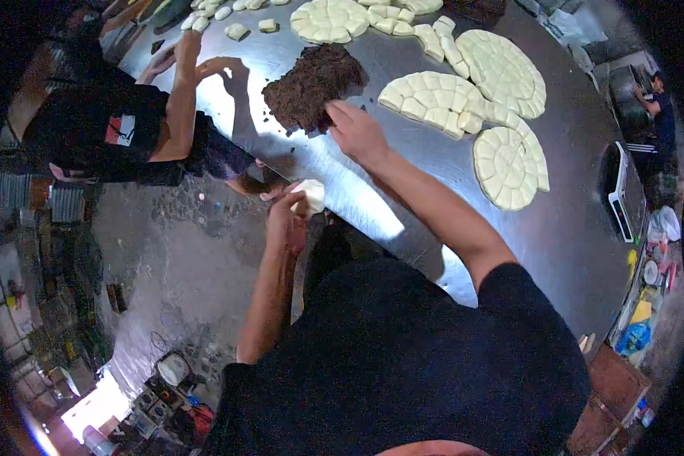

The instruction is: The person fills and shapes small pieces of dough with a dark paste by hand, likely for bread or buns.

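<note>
A flattened piece of pale dough (311, 196) is in my left hand (285, 220), its fingers curled around it, at the near edge of the metal table (425, 197). My right hand (357, 137) reaches over the tabletop to a mound of dark brown crumbly filling (311, 85). Its fingers are drawn together at the mound's lower right side, and their tips dip into the filling. How much they pinch is hidden. Loose crumbs lie around the mound.
Flat rounds of joined dough pieces (501, 74) lie across the table's far and right parts, with a curved slab (425, 97) among them. Small dough pieces (237, 31) sit at the far left. A co-worker (114, 121) stands at the left, arms over the table; another person (661, 110) is far right.
</note>
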`<state>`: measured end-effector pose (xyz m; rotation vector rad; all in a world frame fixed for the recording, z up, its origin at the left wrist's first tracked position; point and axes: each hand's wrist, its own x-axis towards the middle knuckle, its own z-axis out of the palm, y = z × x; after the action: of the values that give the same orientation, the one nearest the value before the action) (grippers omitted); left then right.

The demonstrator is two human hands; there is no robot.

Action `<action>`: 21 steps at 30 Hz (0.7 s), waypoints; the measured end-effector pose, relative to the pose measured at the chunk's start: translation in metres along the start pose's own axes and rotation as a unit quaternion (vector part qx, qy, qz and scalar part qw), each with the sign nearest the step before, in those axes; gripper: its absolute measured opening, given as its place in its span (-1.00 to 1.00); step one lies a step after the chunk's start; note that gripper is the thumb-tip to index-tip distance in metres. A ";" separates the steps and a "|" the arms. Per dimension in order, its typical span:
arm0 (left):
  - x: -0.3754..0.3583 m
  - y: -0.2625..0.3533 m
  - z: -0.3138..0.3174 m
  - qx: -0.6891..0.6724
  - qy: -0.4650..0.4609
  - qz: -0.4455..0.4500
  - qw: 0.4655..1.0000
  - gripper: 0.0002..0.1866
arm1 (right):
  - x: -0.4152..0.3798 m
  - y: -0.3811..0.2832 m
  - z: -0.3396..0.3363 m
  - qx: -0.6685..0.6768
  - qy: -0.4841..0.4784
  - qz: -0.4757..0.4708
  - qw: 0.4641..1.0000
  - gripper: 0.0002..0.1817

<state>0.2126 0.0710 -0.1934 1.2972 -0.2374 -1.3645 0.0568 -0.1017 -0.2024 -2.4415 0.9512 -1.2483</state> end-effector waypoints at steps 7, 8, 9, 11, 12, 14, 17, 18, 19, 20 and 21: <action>-0.013 0.025 -0.019 0.140 0.007 0.003 0.990 -0.73 | 0.004 0.029 0.066 -0.080 -0.074 -0.039 0.993 -0.84; -0.004 0.023 -0.019 0.088 -0.047 0.044 0.994 -0.72 | 0.001 0.029 0.067 -0.080 -0.074 -0.040 0.993 -0.84; 0.002 0.025 -0.014 0.062 -0.075 0.070 0.993 -0.71 | -0.004 0.033 0.070 -0.100 -0.071 -0.044 0.991 -0.86; 0.008 0.033 0.004 0.020 -0.039 0.013 0.999 -0.69 | -0.014 0.046 0.070 -0.122 -0.062 -0.060 0.989 -0.87; 0.008 0.040 0.013 0.003 0.029 -0.061 0.998 -0.67 | -0.021 0.054 0.070 -0.134 -0.171 -0.032 0.976 -0.86; 0.017 0.039 0.029 0.002 0.005 -0.013 1.000 -0.62 | 0.002 0.047 0.049 -0.073 -0.244 0.071 0.964 -0.86; 0.036 0.036 0.033 0.041 -0.019 0.045 0.998 -0.58 | 0.006 0.019 0.008 0.146 -0.091 0.164 0.971 -0.80; 0.038 0.039 0.043 0.074 -0.033 0.064 0.995 -0.59 | 0.004 0.004 -0.011 0.204 -0.058 0.191 0.958 -0.78; 0.037 0.044 0.055 0.108 -0.067 0.085 0.988 -0.60 | 0.009 -0.016 -0.020 0.243 -0.012 0.223 0.944 -0.76; 0.034 0.048 0.072 0.149 -0.118 0.104 0.976 -0.61 | 0.002 -0.020 -0.028 0.168 0.108 0.076 0.977 -0.76; 0.025 0.049 0.088 0.196 -0.169 0.124 0.958 -0.62 | 0.006 -0.042 -0.059 0.137 0.092 0.102 0.981 -0.72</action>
<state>0.1801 -0.0101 -0.1366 1.2926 -0.9156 -1.3555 0.0307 -0.0690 -0.1430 -1.9934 0.9737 -1.4408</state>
